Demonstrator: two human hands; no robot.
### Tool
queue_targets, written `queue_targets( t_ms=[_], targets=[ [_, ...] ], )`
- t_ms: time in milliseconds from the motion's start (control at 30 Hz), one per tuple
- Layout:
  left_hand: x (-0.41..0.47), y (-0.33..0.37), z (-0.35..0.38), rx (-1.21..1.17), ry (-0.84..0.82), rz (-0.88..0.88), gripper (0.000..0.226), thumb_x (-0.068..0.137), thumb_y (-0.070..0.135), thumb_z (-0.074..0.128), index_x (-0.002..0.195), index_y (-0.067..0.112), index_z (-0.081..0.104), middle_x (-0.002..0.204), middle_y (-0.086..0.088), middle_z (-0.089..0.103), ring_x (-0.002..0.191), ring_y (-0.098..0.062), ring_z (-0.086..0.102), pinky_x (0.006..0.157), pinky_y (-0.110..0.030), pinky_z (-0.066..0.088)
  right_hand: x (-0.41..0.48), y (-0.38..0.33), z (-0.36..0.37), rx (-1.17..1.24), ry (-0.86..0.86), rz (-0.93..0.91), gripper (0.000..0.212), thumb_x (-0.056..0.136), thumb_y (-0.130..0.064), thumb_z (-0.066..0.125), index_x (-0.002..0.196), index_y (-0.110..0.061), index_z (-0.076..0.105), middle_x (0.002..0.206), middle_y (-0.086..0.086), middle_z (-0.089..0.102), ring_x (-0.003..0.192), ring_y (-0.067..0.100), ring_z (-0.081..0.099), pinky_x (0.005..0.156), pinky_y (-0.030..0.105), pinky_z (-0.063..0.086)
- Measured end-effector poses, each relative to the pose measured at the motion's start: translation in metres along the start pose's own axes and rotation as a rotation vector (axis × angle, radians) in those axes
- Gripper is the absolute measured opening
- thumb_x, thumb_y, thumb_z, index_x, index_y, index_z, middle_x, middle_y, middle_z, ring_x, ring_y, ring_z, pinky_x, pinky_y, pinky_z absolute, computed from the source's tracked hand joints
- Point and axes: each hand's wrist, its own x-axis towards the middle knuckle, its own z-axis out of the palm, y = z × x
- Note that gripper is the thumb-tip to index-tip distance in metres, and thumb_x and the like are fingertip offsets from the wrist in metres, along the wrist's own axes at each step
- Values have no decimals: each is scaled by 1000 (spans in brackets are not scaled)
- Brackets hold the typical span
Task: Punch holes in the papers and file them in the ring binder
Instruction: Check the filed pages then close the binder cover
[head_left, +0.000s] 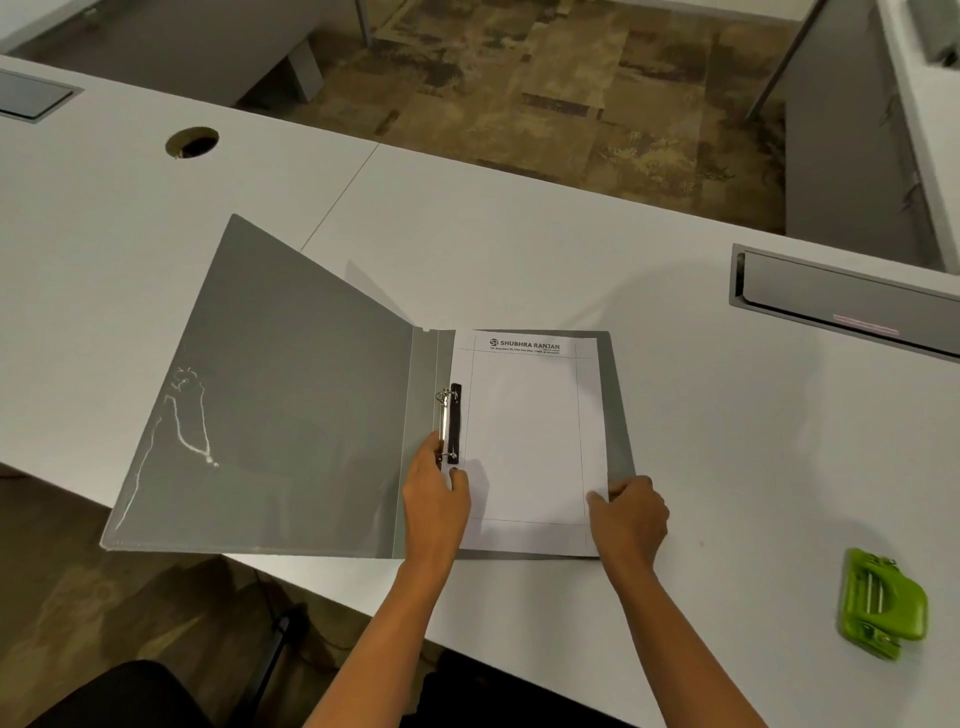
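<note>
A grey ring binder (291, 415) lies open on the white desk, its left cover overhanging the desk's front edge. White letterhead papers (530, 441) lie on the right half, beside the metal ring mechanism (449, 423). My left hand (434, 499) rests at the lower ring, thumb on the mechanism and fingers on the papers' left edge. My right hand (631, 514) grips the papers' lower right corner. A green hole punch (880, 603) sits on the desk at the far right, apart from both hands.
The white desk (519, 249) has a round cable hole (192, 141) at the back left and a grey cable tray (841, 296) at the right. Carpeted floor lies beyond the desk, and a dark chair shows below its front edge.
</note>
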Motion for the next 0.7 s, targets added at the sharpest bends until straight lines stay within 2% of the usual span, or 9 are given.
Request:
queue_targets(
  t_ms=[67,133,267,433,567,700],
  targets=[
    [0,1,-2,-11,-4,1,45,91,11,55,135,10,44,130,-9,56,120,-26,54,102,-40,41,1,0,-7,58,17,-38,18,79,-13,73,85,1,63,88,18,68,73,25,59,78,37,54],
    [0,4,-4,-21,-8,9,44,91,9,56,134,10,45,128,-9,58,117,-24,55,101,-35,42,3,-1,-12,110,22,-34,16,77,-13,75,79,1,67,81,17,69,66,23,56,78,39,55],
    [-1,10,-9,-38,-16,11,41,91,4,54,131,8,47,122,-6,58,102,-9,50,88,-19,38,6,-3,-20,169,50,-40,13,74,-10,77,77,-1,69,79,16,70,65,23,57,77,36,52],
    [-2,14,-12,-50,-16,7,37,91,5,53,128,9,50,118,-7,60,96,-7,50,82,-10,38,11,-4,-28,136,66,-63,13,77,-11,75,82,1,71,82,17,72,66,22,58,75,35,52],
    [-2,17,-14,-70,-7,-2,37,92,7,54,128,9,50,117,-7,60,96,-7,50,85,-15,39,5,-4,-29,89,83,-88,14,81,-12,71,89,0,69,87,17,71,74,28,64,71,33,50],
    [-3,21,-18,-103,-5,-21,39,91,5,54,130,8,50,120,-7,59,99,-9,50,89,-19,37,-2,-8,-29,84,105,-129,12,87,-12,62,93,-3,63,88,15,68,71,20,55,69,31,46]
  ],
)
